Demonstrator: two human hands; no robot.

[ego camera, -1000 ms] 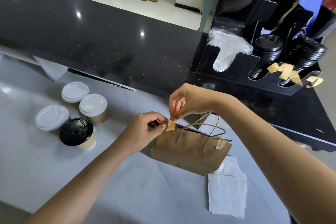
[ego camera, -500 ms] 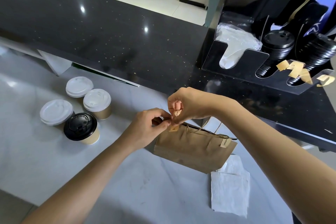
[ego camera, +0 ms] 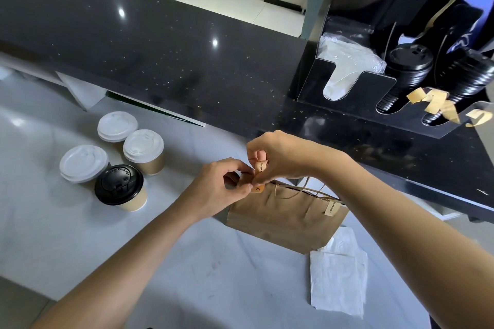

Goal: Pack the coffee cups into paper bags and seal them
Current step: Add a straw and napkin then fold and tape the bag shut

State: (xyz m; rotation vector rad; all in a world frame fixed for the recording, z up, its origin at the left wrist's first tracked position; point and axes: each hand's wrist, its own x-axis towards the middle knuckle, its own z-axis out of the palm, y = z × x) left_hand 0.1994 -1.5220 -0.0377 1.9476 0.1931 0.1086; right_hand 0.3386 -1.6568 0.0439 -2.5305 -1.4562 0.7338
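Pinching sticker (ego camera: 259, 168), both hands' grip, above bag (ego camera: 287, 218)

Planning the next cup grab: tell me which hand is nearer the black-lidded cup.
Left. The left hand is at the paper bag's top edge, just right of the black-lidded cup. The right hand pinches the sticker farther right, beyond the left hand.

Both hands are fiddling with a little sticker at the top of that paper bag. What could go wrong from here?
The sticker is pinched between the right hand and left hand, and looks folded; it might stick to itself or to the fingers instead of the bag. It may also catch the bag's string handles, which lie right by it. Pressing it down on one corner could tip the bag, which already seems to lean.
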